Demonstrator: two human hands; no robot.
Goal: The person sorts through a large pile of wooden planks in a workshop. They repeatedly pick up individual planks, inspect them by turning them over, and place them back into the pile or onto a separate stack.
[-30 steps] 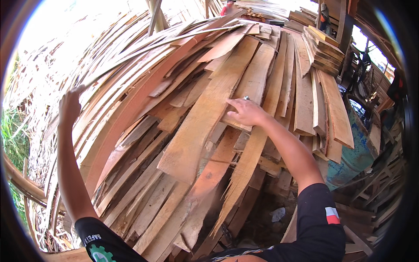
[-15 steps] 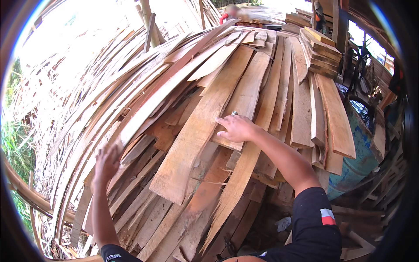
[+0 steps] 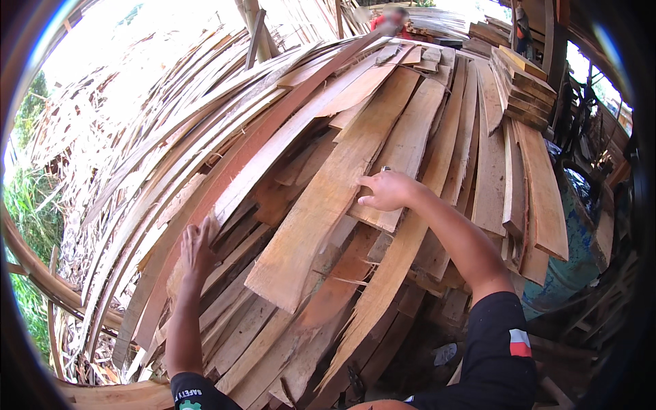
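Observation:
My right hand (image 3: 387, 190) is at the right edge of a wide tan plank (image 3: 318, 212), its index finger reaching onto the wood and its thumb apart below; it does not grip the plank. A ring shows on one finger. Beneath this hand lies another sawn plank (image 3: 404, 152). Farther left, my left hand (image 3: 197, 251) is open with fingers stretched out, at the lower end of a long pale plank (image 3: 263, 167). Beside it runs a reddish-brown board (image 3: 236, 158). Darker boards (image 3: 273, 205) lie lower in the gap between the pale and tan planks.
Short thick boards (image 3: 523, 85) are stacked at the back right. A blue drum (image 3: 564, 277) stands right of the pile. Thin slabs and offcuts (image 3: 113, 164) spread far left beside grass (image 3: 41, 205). A person in red (image 3: 393, 24) is at the far end.
My left hand has shifted slightly right and away from me at the pale plank's end. My right fingers have curled a little more at the tan plank's edge. The view has turned left.

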